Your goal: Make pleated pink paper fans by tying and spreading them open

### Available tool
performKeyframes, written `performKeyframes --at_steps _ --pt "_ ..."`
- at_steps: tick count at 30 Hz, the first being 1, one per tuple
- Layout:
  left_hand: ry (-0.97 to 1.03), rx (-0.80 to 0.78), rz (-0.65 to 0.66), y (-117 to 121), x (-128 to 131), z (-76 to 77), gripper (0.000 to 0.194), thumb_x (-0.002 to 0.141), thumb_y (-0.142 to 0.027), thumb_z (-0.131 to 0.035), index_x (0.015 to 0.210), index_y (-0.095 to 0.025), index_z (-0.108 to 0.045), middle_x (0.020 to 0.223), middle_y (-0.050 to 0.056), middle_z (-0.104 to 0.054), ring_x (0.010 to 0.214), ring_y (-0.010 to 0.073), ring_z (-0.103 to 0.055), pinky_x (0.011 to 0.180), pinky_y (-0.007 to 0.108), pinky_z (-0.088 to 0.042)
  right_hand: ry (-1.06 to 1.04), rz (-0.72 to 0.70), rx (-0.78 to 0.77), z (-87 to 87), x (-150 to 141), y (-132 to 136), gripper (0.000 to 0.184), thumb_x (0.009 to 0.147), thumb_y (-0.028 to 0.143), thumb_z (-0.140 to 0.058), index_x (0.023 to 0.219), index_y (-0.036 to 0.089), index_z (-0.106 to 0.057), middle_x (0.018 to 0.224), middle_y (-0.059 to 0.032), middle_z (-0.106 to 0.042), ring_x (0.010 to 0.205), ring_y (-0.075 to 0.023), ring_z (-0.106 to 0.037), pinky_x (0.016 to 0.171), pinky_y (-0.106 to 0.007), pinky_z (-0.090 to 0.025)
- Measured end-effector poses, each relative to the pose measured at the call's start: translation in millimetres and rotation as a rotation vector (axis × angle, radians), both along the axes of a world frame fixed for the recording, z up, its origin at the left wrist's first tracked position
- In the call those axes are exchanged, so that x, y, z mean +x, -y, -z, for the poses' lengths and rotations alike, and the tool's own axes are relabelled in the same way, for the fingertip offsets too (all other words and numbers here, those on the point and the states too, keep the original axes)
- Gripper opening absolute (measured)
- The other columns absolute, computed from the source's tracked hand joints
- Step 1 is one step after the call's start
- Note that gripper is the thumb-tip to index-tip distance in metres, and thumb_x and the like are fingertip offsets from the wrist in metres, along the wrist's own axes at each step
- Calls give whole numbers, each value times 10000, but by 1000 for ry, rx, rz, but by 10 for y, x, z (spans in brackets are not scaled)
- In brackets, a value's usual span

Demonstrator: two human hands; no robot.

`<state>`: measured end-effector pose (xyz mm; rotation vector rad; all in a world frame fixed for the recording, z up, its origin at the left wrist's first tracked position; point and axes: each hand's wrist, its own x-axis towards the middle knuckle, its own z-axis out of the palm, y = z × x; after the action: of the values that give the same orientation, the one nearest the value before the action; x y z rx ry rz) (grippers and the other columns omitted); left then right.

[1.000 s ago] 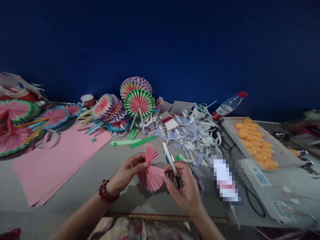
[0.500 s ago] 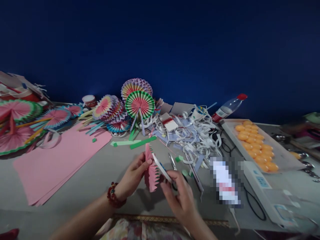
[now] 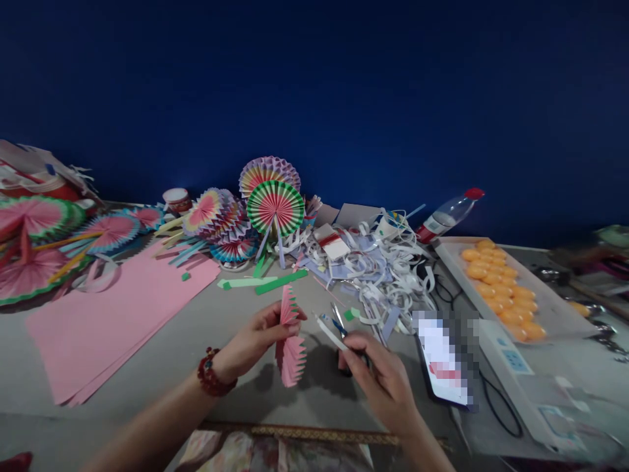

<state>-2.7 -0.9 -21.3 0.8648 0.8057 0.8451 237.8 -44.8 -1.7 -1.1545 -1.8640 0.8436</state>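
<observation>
My left hand (image 3: 260, 334) pinches a pleated pink paper fan (image 3: 291, 359) at its middle. The fan stands on edge, with zigzag ends facing right and a hint of green along them. To the right, my right hand (image 3: 386, 375) is closed on a narrow white paper strip (image 3: 332, 333), which sticks out toward the fan without touching it. Scissors (image 3: 339, 316) lie at the same spot, blades pointing away. My right fingers cover part of their handles, and I cannot tell whether they grip them.
Pink paper sheets (image 3: 118, 321) are stacked left, near finished paper fans (image 3: 275, 208). White strip scraps (image 3: 393, 262) pile up behind my right hand. A phone (image 3: 445, 367), a tray (image 3: 565, 318) of orange balls, a power strip (image 3: 515, 373) and a bottle (image 3: 449, 213) stand right.
The white strip has come away from the fan and moved right with my right hand, which is now over the scissors' handles. My left hand and the fan have shifted slightly left.
</observation>
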Motion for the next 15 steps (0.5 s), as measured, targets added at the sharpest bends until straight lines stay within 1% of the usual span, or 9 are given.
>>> performKeyframes --at_steps 5,11,15 --pt "5 15 30 -25 16 -11 288 818 -301 -749 1064 -170 -673 774 -9 -551 713 116 -486 668 228 -374 9 -61 28 -3 -4 -27 118 989 220 -472 910 222 -560 759 -4 -597 713 -151 -587 660 -262 -431" --pt "21 46 30 -46 1 -5 218 839 -263 -708 1036 -173 -680 777 -3 -575 751 132 -501 705 240 -386 31 -99 67 -40 6 -42 153 982 198 -466 870 223 -567 771 -20 -618 811 -177 -627 776 -288 -470" --pt "-5 91 59 -50 -18 -23 272 832 -304 -737 1064 -177 -673 776 -11 -553 732 125 -491 679 229 -387 41 -112 102 -30 17 -55 134 958 174 -489 878 226 -584 781 -29 -647 899 -202 -648 842 -308 -492"
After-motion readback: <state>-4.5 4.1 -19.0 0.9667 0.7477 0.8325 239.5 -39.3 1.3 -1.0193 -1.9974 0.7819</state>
